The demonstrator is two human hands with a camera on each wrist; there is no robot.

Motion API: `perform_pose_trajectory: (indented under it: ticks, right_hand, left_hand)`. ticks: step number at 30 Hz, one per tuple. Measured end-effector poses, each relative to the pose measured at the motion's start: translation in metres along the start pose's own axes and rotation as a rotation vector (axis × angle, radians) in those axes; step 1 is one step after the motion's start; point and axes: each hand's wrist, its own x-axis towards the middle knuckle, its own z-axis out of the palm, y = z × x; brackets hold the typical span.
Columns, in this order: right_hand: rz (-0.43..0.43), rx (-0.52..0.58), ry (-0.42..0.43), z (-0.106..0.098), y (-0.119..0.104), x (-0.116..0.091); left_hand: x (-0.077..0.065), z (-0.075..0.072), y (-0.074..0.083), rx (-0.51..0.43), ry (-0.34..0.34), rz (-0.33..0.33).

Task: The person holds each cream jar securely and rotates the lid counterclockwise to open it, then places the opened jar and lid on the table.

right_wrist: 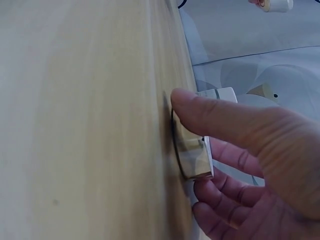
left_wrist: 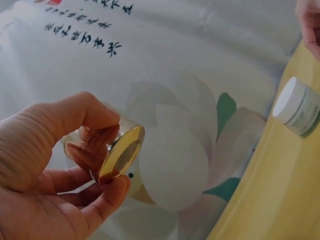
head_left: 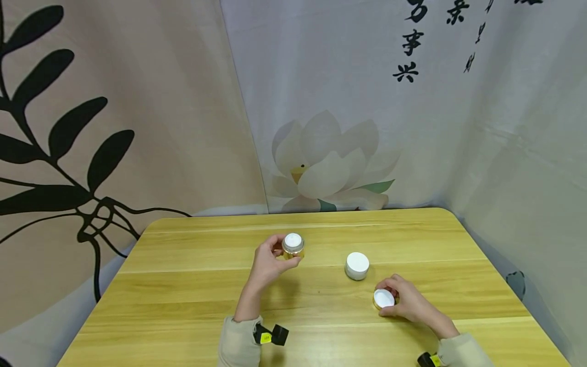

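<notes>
My left hand [head_left: 267, 263] holds a small cream jar [head_left: 293, 245] above the table, gripped at its side between thumb and fingers. The jar's top is white, and the left wrist view shows its shiny gold base [left_wrist: 121, 155] and printed lettering. Farther right, my right hand [head_left: 409, 299] pinches a round gold jar lid [head_left: 383, 298] by its rim, white inside facing up, close to the tabletop; whether it touches the wood I cannot tell. Between the hands and a little farther back stands a white capped jar [head_left: 357, 266], apart from both; its printed side [left_wrist: 306, 112] shows in the left wrist view.
The wooden table [head_left: 183, 295] has a rounded far edge against a hanging cloth [head_left: 183, 102] printed with leaves, a lotus and black characters. More cloth hangs along the right side. Each sleeve carries a black wrist camera, such as the left one [head_left: 278, 335].
</notes>
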Motion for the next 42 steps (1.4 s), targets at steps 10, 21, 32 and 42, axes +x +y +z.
perform_pose_trajectory:
  ticks: [10,21,32,42]
  right_hand:
    - [0.001,0.002,0.016,0.001,0.001,-0.001]
    - [-0.023,0.006,0.028,0.000,0.002,-0.002]
    - [-0.022,0.012,0.031,0.000,0.001,-0.002]
    - [-0.024,0.016,0.022,-0.001,0.001,-0.002]
  left_hand:
    - [0.008,0.002,-0.032,0.019,0.003,-0.003]
    - [0.008,0.005,-0.053,0.070,0.013,-0.005]
    - [0.006,0.006,-0.068,0.178,-0.001,-0.040]
    - [0.006,0.005,-0.077,0.224,-0.040,-0.093]
